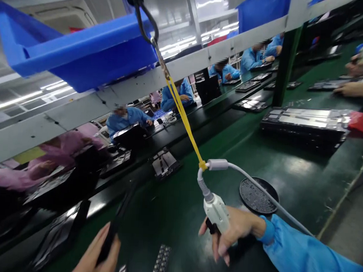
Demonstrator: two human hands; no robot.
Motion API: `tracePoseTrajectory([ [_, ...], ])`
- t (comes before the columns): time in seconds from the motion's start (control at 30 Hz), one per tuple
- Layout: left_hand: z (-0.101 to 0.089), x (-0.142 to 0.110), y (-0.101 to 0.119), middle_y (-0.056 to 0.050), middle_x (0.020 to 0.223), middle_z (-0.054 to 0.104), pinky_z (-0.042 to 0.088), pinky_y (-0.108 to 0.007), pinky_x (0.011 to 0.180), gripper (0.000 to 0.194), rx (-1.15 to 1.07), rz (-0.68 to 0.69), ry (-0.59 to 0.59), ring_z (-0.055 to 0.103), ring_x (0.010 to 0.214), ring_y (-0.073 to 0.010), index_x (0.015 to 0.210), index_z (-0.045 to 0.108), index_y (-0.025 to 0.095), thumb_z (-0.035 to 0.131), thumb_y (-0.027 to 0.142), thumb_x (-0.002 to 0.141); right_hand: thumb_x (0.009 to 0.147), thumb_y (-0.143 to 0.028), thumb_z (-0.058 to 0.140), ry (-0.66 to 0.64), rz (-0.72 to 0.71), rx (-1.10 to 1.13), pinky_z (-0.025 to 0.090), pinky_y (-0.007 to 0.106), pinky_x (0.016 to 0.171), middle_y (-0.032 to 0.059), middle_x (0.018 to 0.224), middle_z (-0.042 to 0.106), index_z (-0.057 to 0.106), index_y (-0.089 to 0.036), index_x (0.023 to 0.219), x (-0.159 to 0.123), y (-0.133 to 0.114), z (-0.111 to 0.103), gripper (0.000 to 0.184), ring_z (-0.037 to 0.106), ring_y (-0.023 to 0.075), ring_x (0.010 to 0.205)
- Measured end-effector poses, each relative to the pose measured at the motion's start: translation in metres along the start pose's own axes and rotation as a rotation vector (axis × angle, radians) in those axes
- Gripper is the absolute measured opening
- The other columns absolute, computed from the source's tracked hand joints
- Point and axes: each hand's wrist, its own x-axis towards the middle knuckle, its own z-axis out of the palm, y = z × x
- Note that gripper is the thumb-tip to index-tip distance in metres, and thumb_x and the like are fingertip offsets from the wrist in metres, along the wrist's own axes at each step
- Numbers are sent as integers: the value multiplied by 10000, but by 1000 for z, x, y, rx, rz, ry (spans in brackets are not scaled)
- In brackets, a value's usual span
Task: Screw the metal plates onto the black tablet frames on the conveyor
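My right hand (237, 230) is wrapped round a white corded electric screwdriver (216, 211), some of its fingers extended below the body. The tool hangs from a yellow elastic band (186, 122) clipped to a metal hook above. Its tip is hidden. At the lower left, my left hand (96, 254) grips a thin black panel (115, 225) between thumb and fingers, held nearly edge-on and blurred. Close to the bottom edge, between my hands, a dark strip with rows of small parts (161, 260) lies on the green bench.
A round black perforated dish (258, 195) sits behind my right wrist. Stacked flat device assemblies (305, 121) stand at the right. Another assembly (164, 163) lies at the line's far edge. Blue bins (83, 47) rest on the rail overhead. Several co-workers sit across the line; another person's hands (352, 88) are at right.
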Motion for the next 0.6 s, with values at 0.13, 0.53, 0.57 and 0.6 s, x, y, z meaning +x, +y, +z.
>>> tracePoseTrajectory([
  [0.13, 31, 26, -40, -62, 1086, 700, 568, -329, 768, 339, 70, 64, -138, 691, 912, -247, 1054, 695, 226, 543, 375, 790, 576, -281, 837, 127, 9, -116, 448, 153, 406, -2, 580, 610, 548, -77, 1049, 0, 5, -5, 590, 549, 82, 425],
  [0.53, 90, 55, -11, -212, 1218, 610, 409, -558, 980, 327, 227, -165, -626, 590, 1127, -346, 1078, 637, 122, 623, 114, 752, 639, -440, 785, 209, 100, -395, 407, 213, 433, 10, 621, 496, 620, -206, 1100, -24, 13, -15, 542, 486, 91, 466],
  [0.57, 89, 54, 4, -189, 1237, 607, 395, -532, 1013, 333, 217, -135, -640, 576, 1157, -316, 1101, 629, 131, 629, 132, 768, 650, -458, 776, 218, 118, -414, 416, 229, 428, 20, 631, 502, 623, -232, 1099, -26, 20, -20, 525, 497, 106, 465],
  [0.6, 89, 52, 19, -163, 1270, 592, 376, -510, 1044, 340, 212, -105, -653, 558, 1187, -285, 1133, 617, 141, 620, 155, 794, 690, -491, 739, 309, 92, -456, 434, 240, 438, 20, 642, 511, 626, -254, 1095, -25, 28, -26, 483, 513, 116, 472],
])
